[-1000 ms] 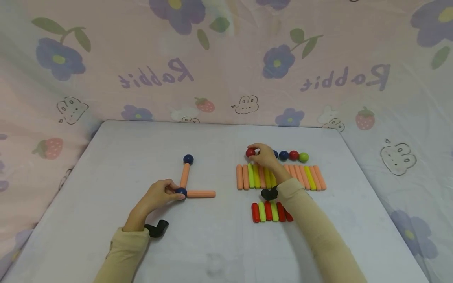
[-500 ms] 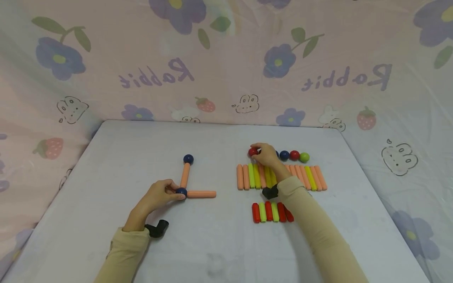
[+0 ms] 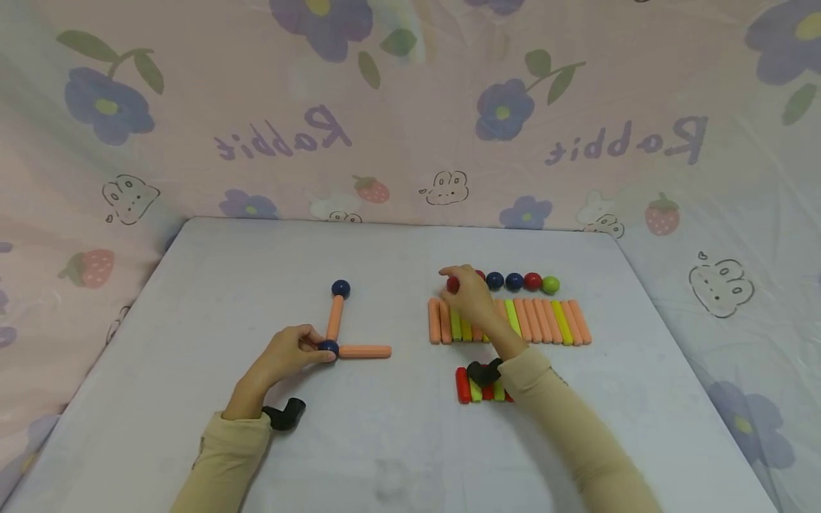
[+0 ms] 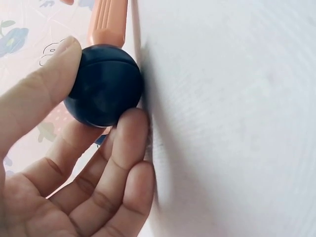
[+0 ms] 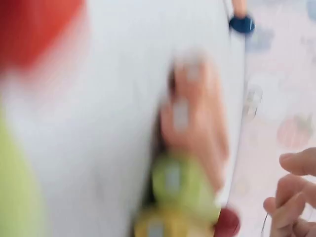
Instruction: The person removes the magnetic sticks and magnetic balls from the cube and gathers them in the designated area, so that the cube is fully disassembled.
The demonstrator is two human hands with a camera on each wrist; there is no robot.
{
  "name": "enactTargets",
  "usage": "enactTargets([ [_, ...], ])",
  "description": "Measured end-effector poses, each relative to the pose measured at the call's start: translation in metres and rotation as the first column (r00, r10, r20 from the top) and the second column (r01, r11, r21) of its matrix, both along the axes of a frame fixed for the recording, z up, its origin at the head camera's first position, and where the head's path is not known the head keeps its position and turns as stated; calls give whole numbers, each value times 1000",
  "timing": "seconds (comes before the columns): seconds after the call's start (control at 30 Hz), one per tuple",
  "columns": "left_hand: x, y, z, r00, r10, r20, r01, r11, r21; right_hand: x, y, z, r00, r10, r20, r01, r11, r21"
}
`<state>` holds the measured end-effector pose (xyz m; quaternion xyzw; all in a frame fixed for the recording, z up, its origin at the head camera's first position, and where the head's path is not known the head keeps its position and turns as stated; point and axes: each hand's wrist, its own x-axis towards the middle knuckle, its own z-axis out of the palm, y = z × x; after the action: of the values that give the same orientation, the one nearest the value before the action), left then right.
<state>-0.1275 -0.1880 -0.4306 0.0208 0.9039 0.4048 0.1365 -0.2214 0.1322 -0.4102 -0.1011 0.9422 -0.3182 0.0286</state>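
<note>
My left hand [image 3: 291, 354] pinches a dark blue ball [image 4: 103, 84] between thumb and fingers. From that ball one peach stick [image 3: 365, 351] points right. Another peach stick [image 3: 335, 318] runs away from me to a second blue ball [image 3: 341, 288]. Over the left part of a row of sticks, my right hand [image 3: 471, 296] holds a red ball [image 3: 452, 285] with its fingertips, partly covered by them. Behind that hand a row of balls shows blue [image 3: 494, 281], red [image 3: 533, 282] and green [image 3: 551, 285]. The right wrist view is blurred.
A long row of peach, green and yellow sticks [image 3: 541, 320] lies at the right. Nearer me is a shorter row of red and green sticks [image 3: 462, 385], partly covered by the right wrist. A patterned curtain [image 3: 398, 142] rises behind the white table [image 3: 385, 442].
My right hand has come toward me and slightly left, away from the ball row, with the red ball in its fingers. The left hand and its joined pieces have stayed put.
</note>
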Motion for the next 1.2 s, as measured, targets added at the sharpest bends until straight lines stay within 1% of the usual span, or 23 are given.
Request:
enactTargets([
  [0.17, 0, -1, -1, 1000, -3, -2, 3, 1000, 3, 31, -28, -6, 995, 96, -12, -97, 993, -73],
  [0.27, -1, -1, -1, 1000, -6, -4, 6, 1000, 4, 48, -46, -8, 987, 161, -26, -163, 985, -63],
  [0.37, -1, -1, -1, 1000, -7, -5, 7, 1000, 0, 61, -62, -8, 965, 259, -34, -261, 964, -44],
  [0.47, 0, 0, 0, 1000, -6, -3, 6, 1000, -1, 68, -78, -6, 930, 368, 7, -368, 930, -10],
  [0.53, 0, 0, 1, 1000, -10, -4, 10, 1000, -1, 71, -88, -5, 904, 425, 45, -426, 905, 10],
  [0.6, 1, 0, 2, 1000, -13, -7, 13, 1000, 2, 72, -96, -7, 883, 464, 67, -467, 884, 32],
  [0.67, 1, 0, 3, 1000, -18, -13, 18, 1000, 5, 72, -102, -11, 872, 482, 85, -486, 873, 38],
  [0.83, 1, 0, 3, 1000, -20, -16, 21, 1000, 10, 70, -112, -19, 861, 501, 90, -504, 863, 19],
  [1.2, -1, -1, 1, 1000, -27, -12, 27, 999, 21, 64, -116, -28, 835, 550, 20, -550, 835, -30],
])
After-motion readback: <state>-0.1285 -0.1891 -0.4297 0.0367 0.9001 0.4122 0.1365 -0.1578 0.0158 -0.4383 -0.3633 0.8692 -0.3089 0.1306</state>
